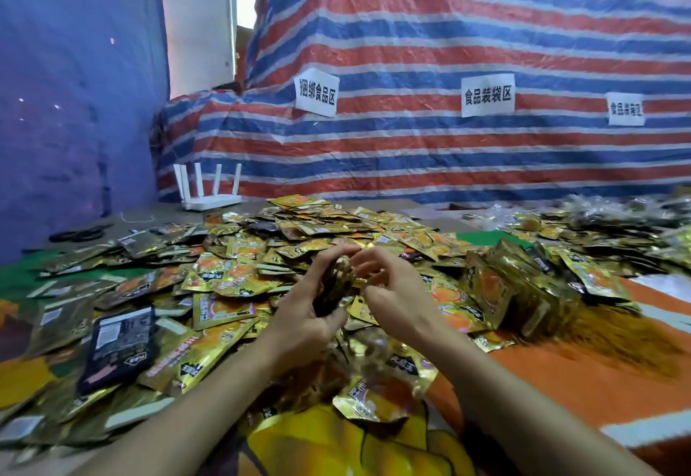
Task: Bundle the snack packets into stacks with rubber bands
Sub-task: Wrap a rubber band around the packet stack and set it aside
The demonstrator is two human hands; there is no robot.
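Grip: left hand (299,320) holds the stack (334,288) of snack packets on edge above the loose packets (299,228). Its fingers are curled over the far top end, with the thumb on the near side.

Axis: the stack's long axis runs from the palm up and away, roughly upright, leaning slightly away from the person.

Right hand (396,299) is just beside the stack on its right. Its fingers (368,264) are bent and close against the upper right edge. Motion blur; cannot tell whether they pinch a rubber band or only touch the foil. No band is clearly visible.

Judgement: the banding step is in hand. The band would have to go over the far top end, where the right fingers are nearer. The left hand must stay clear of the band's path.

Room: loose packets lie everywhere under both hands, so there is no bare spot directly below. Finished bundles (523,296) stand near on the right. Bare orange worktop (598,359) lies near right of them, the likely place to set the stack down. Router (209,191) and scissors (80,234) sit far left, well apart.
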